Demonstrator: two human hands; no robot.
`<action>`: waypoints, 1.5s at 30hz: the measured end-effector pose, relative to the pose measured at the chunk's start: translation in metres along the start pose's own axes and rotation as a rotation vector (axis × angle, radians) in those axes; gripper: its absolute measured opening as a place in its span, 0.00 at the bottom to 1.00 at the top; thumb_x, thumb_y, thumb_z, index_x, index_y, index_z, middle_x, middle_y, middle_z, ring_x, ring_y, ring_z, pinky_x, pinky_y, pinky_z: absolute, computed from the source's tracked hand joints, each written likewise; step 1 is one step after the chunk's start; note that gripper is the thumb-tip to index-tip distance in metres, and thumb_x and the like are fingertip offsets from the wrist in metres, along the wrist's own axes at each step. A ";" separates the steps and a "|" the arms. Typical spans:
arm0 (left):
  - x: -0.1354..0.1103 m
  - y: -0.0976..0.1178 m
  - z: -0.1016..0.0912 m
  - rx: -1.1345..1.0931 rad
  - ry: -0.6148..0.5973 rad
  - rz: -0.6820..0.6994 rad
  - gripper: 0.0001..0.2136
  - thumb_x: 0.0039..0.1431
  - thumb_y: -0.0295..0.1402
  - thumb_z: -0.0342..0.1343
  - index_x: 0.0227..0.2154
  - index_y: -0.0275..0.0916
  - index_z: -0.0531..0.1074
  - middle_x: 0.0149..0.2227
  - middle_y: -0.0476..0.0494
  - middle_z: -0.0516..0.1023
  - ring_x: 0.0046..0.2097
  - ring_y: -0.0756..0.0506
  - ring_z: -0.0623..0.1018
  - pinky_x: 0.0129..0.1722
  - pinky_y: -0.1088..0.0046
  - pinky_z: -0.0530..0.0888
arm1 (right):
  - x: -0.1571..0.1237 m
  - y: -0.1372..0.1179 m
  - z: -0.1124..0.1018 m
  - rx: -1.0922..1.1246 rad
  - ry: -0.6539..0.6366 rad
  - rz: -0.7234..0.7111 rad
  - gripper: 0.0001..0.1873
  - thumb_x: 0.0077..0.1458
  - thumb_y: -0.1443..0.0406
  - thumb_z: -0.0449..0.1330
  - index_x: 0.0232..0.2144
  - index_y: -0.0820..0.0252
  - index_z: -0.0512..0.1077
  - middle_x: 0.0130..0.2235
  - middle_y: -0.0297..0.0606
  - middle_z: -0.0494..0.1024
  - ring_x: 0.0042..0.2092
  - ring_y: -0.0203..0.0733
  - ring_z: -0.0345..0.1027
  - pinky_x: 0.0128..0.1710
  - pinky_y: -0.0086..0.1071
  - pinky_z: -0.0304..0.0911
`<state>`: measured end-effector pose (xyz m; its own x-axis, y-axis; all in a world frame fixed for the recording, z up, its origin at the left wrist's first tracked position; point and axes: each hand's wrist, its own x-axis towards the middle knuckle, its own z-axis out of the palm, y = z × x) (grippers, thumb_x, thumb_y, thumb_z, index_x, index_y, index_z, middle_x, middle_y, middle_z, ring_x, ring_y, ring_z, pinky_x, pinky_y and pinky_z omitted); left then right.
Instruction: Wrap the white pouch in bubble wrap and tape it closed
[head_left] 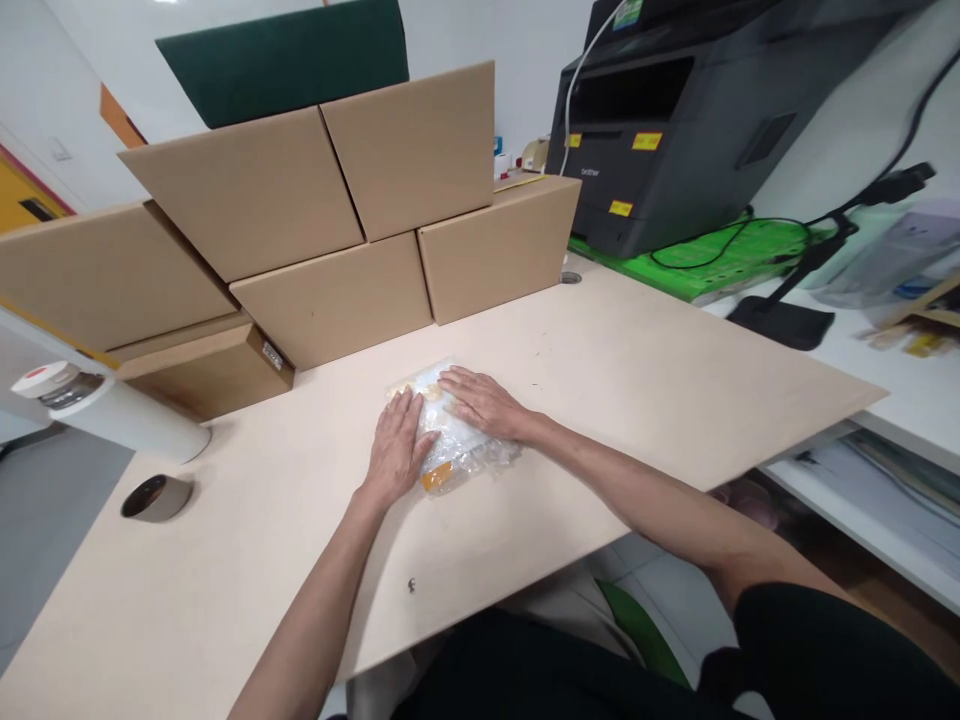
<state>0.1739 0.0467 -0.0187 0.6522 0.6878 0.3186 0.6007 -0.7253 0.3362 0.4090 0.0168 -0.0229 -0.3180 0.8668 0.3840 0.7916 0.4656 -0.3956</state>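
Note:
A clear plastic bag (pixel 459 452) with something pale and an orange-yellow piece inside lies on the light wooden table (pixel 637 390). My left hand (pixel 399 448) lies flat on the bag's left side, fingers stretched forward. My right hand (pixel 484 400) rests flat on the bag's far right part, fingers pointing left. Both hands press down on the bag and grip nothing.
Several cardboard boxes (pixel 337 220) are stacked along the table's back. A roll of tape (pixel 156 497) and a white cylinder (pixel 112 408) lie at the left. A black printer (pixel 675 120) on a green mat stands at the back right, with a black stand (pixel 784 322) beside it.

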 end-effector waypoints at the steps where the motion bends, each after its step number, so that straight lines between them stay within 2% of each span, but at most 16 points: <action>1: 0.000 -0.002 -0.002 0.022 -0.047 -0.008 0.32 0.65 0.49 0.45 0.66 0.37 0.53 0.70 0.30 0.48 0.71 0.36 0.47 0.66 0.50 0.51 | -0.001 0.000 -0.003 0.008 -0.053 0.016 0.33 0.66 0.50 0.45 0.67 0.60 0.55 0.69 0.45 0.54 0.70 0.50 0.40 0.66 0.49 0.44; 4: 0.000 -0.005 -0.011 0.072 -0.202 -0.018 0.46 0.57 0.58 0.50 0.69 0.35 0.42 0.71 0.26 0.40 0.71 0.33 0.43 0.66 0.46 0.45 | -0.003 0.002 -0.015 0.039 -0.213 0.047 0.49 0.56 0.40 0.53 0.69 0.58 0.47 0.71 0.46 0.42 0.71 0.55 0.34 0.68 0.51 0.36; 6: 0.002 -0.005 -0.016 0.102 -0.288 -0.020 0.55 0.50 0.62 0.54 0.70 0.34 0.35 0.71 0.25 0.38 0.71 0.32 0.41 0.66 0.44 0.41 | -0.004 0.004 -0.021 0.056 -0.311 0.050 0.59 0.49 0.37 0.58 0.70 0.58 0.41 0.72 0.46 0.36 0.71 0.58 0.28 0.68 0.52 0.32; 8: 0.004 -0.005 -0.018 0.125 -0.332 -0.023 0.60 0.45 0.63 0.57 0.69 0.34 0.31 0.71 0.24 0.37 0.71 0.31 0.40 0.66 0.44 0.38 | -0.005 0.008 -0.025 0.071 -0.386 0.044 0.65 0.44 0.36 0.61 0.71 0.60 0.37 0.72 0.48 0.31 0.71 0.60 0.24 0.68 0.52 0.28; 10: 0.006 -0.004 -0.018 0.146 -0.334 -0.026 0.61 0.43 0.63 0.58 0.69 0.35 0.31 0.71 0.24 0.37 0.71 0.30 0.40 0.66 0.43 0.38 | -0.007 0.011 -0.026 0.089 -0.425 0.032 0.69 0.41 0.37 0.64 0.71 0.60 0.34 0.72 0.48 0.28 0.71 0.61 0.21 0.68 0.53 0.26; 15: 0.007 -0.004 -0.016 0.182 -0.301 -0.065 0.62 0.37 0.63 0.62 0.69 0.37 0.39 0.71 0.24 0.33 0.71 0.28 0.36 0.66 0.43 0.38 | -0.011 0.016 -0.026 0.126 -0.429 0.014 0.69 0.41 0.38 0.65 0.71 0.57 0.32 0.72 0.46 0.27 0.71 0.61 0.20 0.68 0.52 0.25; 22: 0.011 -0.002 -0.020 0.139 -0.368 -0.111 0.64 0.37 0.62 0.62 0.69 0.36 0.33 0.71 0.24 0.35 0.71 0.31 0.37 0.66 0.43 0.40 | -0.009 0.012 -0.025 0.118 -0.421 0.053 0.69 0.39 0.35 0.63 0.71 0.57 0.34 0.72 0.47 0.32 0.71 0.61 0.23 0.68 0.52 0.28; 30: 0.014 0.005 -0.023 0.184 -0.400 -0.155 0.62 0.38 0.59 0.63 0.69 0.33 0.38 0.71 0.24 0.35 0.71 0.33 0.37 0.66 0.46 0.40 | 0.001 0.007 -0.036 0.053 -0.431 0.044 0.67 0.43 0.34 0.59 0.71 0.60 0.34 0.72 0.49 0.29 0.71 0.57 0.19 0.67 0.53 0.19; 35: 0.014 0.001 -0.023 0.149 -0.366 -0.123 0.62 0.36 0.60 0.64 0.69 0.35 0.40 0.71 0.24 0.37 0.71 0.29 0.39 0.65 0.43 0.42 | 0.012 0.011 -0.033 0.072 -0.455 0.048 0.69 0.39 0.35 0.63 0.71 0.57 0.36 0.72 0.49 0.27 0.71 0.60 0.17 0.66 0.55 0.19; 41: 0.013 -0.016 -0.031 0.032 -0.438 -0.017 0.62 0.39 0.61 0.63 0.70 0.41 0.34 0.71 0.27 0.28 0.71 0.30 0.36 0.66 0.43 0.42 | 0.008 0.027 -0.030 0.181 -0.501 0.035 0.72 0.35 0.40 0.70 0.71 0.52 0.36 0.72 0.46 0.27 0.71 0.62 0.18 0.67 0.55 0.22; 45: 0.013 -0.022 -0.032 0.037 -0.445 -0.051 0.63 0.37 0.61 0.65 0.70 0.43 0.35 0.70 0.30 0.21 0.70 0.27 0.30 0.65 0.41 0.39 | 0.004 0.034 -0.033 0.223 -0.518 0.020 0.72 0.33 0.39 0.70 0.71 0.50 0.37 0.72 0.43 0.28 0.71 0.63 0.18 0.67 0.54 0.23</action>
<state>0.1540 0.0729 0.0067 0.7518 0.6498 -0.1122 0.6481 -0.6967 0.3075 0.4513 0.0299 -0.0074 -0.5627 0.8243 -0.0628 0.6889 0.4257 -0.5867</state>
